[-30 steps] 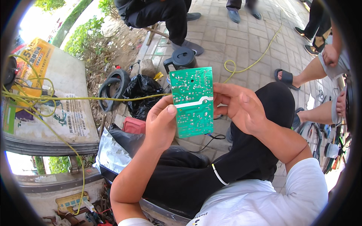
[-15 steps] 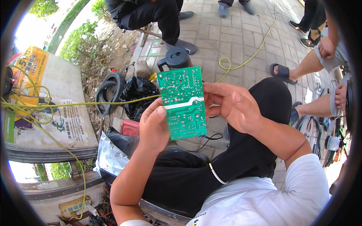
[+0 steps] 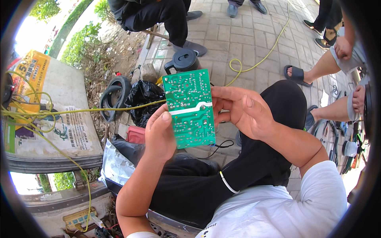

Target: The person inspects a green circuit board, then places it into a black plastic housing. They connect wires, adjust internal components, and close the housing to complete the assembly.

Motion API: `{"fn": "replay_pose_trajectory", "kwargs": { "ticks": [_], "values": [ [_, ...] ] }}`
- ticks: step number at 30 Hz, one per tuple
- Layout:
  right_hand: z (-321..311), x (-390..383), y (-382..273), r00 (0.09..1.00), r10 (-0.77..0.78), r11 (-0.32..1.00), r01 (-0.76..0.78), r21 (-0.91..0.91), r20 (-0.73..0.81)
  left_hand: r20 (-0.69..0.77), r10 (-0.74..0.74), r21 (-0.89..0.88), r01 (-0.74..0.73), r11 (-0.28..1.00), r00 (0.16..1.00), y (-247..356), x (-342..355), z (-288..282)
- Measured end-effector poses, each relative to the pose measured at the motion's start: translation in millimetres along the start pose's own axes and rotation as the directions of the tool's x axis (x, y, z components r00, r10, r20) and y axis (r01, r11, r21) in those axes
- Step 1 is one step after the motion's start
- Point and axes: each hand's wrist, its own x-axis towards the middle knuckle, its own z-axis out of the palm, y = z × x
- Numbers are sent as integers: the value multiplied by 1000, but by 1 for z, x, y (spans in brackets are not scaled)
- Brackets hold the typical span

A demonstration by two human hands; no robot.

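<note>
Circuit board [image 3: 190, 109], green, at the centre of the frame, soldered face toward the viewer. Sound handling, in our judgement, means support at the edges, fingers clear of the joints, and both sides steady. From left to right: a yellow cable [image 3: 131, 107] crosses the left of the frame; the left hand [image 3: 160, 135], wrist below, pinches the board's left edge, thumb uppermost; the right hand [image 3: 252, 113], its forearm slanting in from the lower right, is loosely spread, fingers reaching the right edge, thumb raised apart; any grip behind cannot be told.
</note>
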Motion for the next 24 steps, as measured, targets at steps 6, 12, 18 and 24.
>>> {"fn": "replay_pose_trajectory", "kwargs": {
  "ticks": [6,12,18,24],
  "values": [
    [0,1,-2,1000,18,1000,-18,-13,4,0,43,136,-42,990,999,-2,0,-5],
    [5,1,-2,985,70,995,-59,76,-156,-55,70,263,-53,963,996,-4,-6,-5],
    [0,1,-7,965,115,993,-121,-14,-238,-95,37,304,-6,953,995,-6,-14,5],
    [-1,2,-6,966,135,990,-142,-15,-222,-156,10,277,34,960,988,-4,-17,9]
  ]
}}
